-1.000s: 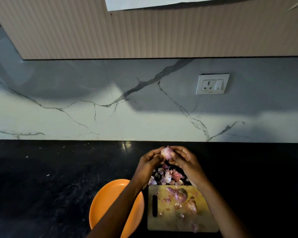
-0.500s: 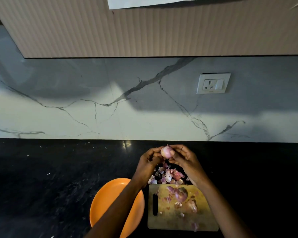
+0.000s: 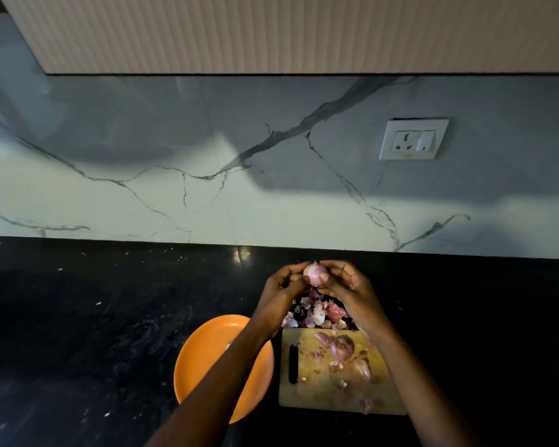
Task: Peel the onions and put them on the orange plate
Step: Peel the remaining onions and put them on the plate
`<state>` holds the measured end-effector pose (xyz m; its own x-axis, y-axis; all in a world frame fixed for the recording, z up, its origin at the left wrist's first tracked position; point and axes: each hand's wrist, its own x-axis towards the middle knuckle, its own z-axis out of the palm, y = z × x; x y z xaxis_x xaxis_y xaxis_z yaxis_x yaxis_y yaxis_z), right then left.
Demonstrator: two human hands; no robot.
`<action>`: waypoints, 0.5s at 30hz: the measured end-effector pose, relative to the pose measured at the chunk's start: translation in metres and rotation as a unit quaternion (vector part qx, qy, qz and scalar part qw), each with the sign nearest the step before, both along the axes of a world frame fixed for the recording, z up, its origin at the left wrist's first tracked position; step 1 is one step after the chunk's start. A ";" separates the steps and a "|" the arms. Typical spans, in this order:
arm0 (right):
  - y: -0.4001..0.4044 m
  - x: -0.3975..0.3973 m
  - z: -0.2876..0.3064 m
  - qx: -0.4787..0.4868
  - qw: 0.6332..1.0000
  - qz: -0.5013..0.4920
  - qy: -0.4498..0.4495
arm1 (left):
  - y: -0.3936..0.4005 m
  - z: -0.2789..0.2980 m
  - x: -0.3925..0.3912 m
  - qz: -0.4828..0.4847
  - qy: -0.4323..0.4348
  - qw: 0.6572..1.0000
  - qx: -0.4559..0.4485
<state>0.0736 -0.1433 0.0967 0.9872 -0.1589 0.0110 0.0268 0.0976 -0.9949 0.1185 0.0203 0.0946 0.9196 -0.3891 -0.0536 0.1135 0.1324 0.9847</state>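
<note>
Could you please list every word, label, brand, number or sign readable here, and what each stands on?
No text can be read anywhere in this view.
Socket plate: a tiny orange mark at its lower edge, too small to read.
White sheet at the top edge on the cabinet: not visible enough to show any print.
Cutting board, orange plate, onion in the hands: no lettering visible.

Two bare forearms enter from the bottom edge, no sleeves visible up to the frame limit. Left hand [image 3: 279,290] and right hand [image 3: 349,290]: no rings, watch, bands or gloves seen. Short nails on right hand; dim lighting hides finer detail.
</note>
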 end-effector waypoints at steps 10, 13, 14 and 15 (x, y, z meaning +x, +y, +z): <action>0.000 -0.001 -0.002 -0.012 1.000 -0.010 -0.001 | 0.001 -0.006 -0.002 0.014 -0.022 1.000 0.008; 0.000 -0.002 -0.003 -0.010 1.000 -0.018 -0.005 | -0.001 -0.005 -0.002 0.004 0.005 1.000 -0.009; 0.000 -0.002 -0.003 -0.010 1.000 -0.020 -0.007 | -0.001 -0.005 -0.003 0.003 0.009 1.000 -0.011; 0.000 -0.003 -0.004 -0.009 1.000 -0.024 -0.009 | -0.002 -0.006 -0.004 0.007 0.010 1.000 -0.013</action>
<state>0.0711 -0.1429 0.0929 0.9780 -0.2059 0.0323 0.0493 0.0780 -0.9957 0.1148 0.0179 0.0887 0.9238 -0.3778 -0.0626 0.1313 0.1588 0.9785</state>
